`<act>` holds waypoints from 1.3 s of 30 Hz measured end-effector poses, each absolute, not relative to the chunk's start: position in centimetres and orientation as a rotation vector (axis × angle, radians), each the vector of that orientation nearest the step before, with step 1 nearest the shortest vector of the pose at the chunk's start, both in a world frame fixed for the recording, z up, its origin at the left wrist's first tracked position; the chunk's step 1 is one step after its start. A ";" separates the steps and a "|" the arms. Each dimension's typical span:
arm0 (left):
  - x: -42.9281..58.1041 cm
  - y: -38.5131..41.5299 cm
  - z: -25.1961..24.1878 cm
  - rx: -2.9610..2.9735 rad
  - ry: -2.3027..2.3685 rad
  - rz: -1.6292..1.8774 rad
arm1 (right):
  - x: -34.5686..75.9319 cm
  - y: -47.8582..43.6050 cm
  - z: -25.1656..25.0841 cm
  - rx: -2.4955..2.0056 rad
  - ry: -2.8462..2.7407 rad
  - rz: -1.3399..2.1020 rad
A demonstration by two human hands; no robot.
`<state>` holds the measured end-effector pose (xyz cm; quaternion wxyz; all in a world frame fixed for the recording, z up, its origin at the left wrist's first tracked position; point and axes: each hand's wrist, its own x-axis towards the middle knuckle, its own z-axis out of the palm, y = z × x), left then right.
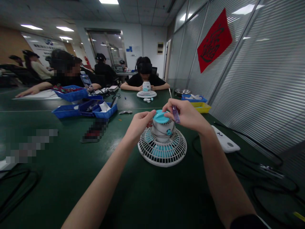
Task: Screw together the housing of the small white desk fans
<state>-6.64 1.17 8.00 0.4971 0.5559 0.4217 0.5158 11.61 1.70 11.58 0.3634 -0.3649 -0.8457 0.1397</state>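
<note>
A small electric fan (pixel 164 159) lies face down on the green table in front of me, with its white grille at the bottom and its motor housing pointing up. A turquoise cap (pixel 162 117) with a raised ridge sits on top of the housing, and a cord is wound round the housing below it. My left hand (pixel 142 123) is closed at the cap's left edge, thumb on top, other fingers partly hidden. In my right hand (pixel 184 113) is a screwdriver (pixel 175 114) with a clear purple handle, its shaft pointing up and away; the right fingertips also touch the cap's right side.
Blue bins (pixel 105 111) with small items stand at the far left. A dark phone-like object (pixel 95 130) lies nearer. On the right are a white power bank-like device (pixel 225 140), black cables, a yellow tray (pixel 202 107) and a metal bowl (pixel 183 92). A person opposite handles another fan (pixel 146 93).
</note>
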 end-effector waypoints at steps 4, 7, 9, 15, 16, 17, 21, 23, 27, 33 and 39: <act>-6.6 1.4 7.8 1.445 1.154 1.292 | 12.2 2.2 11.4 -1.061 -2.039 0.295; -6.7 1.7 7.6 1.577 1.215 1.198 | 12.4 2.7 11.0 -1.120 -2.009 0.262; -6.7 1.7 7.4 1.680 1.231 1.134 | 12.4 3.1 10.7 -1.153 -2.023 0.258; -6.8 1.8 7.1 1.880 1.326 1.033 | 11.9 3.8 9.9 -1.192 -2.039 0.244; -6.8 1.8 7.2 1.897 1.331 1.022 | 11.9 3.8 9.8 -1.193 -2.038 0.252; -6.8 1.7 7.2 1.909 1.331 1.015 | 11.8 3.8 9.8 -1.195 -2.038 0.260; -7.0 1.7 7.4 1.921 1.360 1.004 | 11.7 3.9 9.6 -1.195 -2.048 0.254; -6.9 1.7 7.5 1.932 1.376 0.989 | 11.7 4.0 9.5 -1.193 -2.055 0.239; -6.9 1.4 7.7 1.976 1.418 0.952 | 11.7 4.1 9.4 -1.180 -2.057 0.226; -7.0 1.2 8.0 2.013 1.455 0.897 | 11.8 4.1 9.4 -1.167 -2.034 0.294; -7.3 1.5 7.5 2.062 1.409 0.958 | 12.0 4.1 9.4 -1.187 -2.013 0.352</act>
